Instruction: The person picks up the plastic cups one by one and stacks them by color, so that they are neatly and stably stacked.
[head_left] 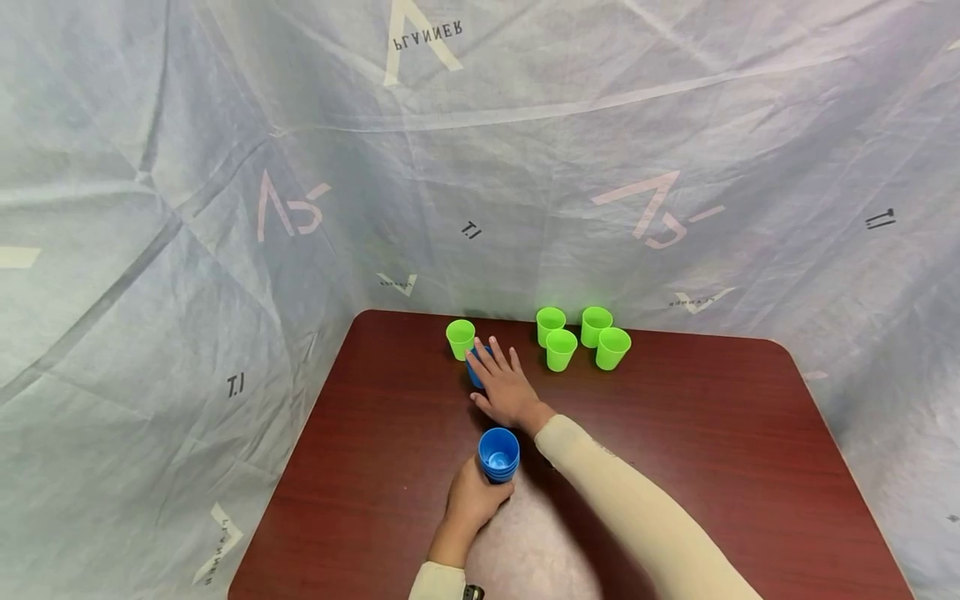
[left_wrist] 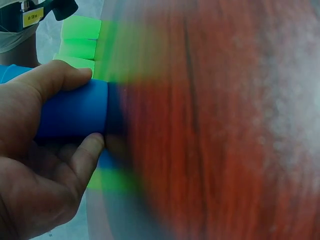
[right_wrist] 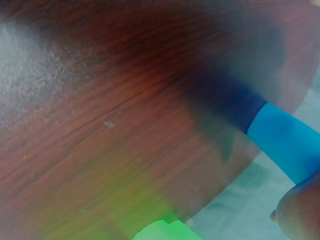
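My left hand point(head_left: 471, 498) grips a stack of nested blue cups point(head_left: 498, 457) near the middle of the table, their mouths facing up. In the left wrist view, thumb and fingers wrap round the lowest blue cup point(left_wrist: 75, 110). Farther back, my right hand point(head_left: 506, 393) reaches over to a single blue cup point(head_left: 474, 371) with its fingers spread and fairly straight, partly covering it. The right wrist view shows that blue cup point(right_wrist: 285, 142) upright on the table, with a bit of the hand point(right_wrist: 300, 210) at its upper part; contact is hard to tell.
A green cup point(head_left: 461, 338) stands just behind the single blue cup. Several more green cups point(head_left: 561, 350) are grouped to the right along the back of the reddish-brown table point(head_left: 705, 417). Grey printed sheeting point(head_left: 510, 183) hangs behind and beside the table.
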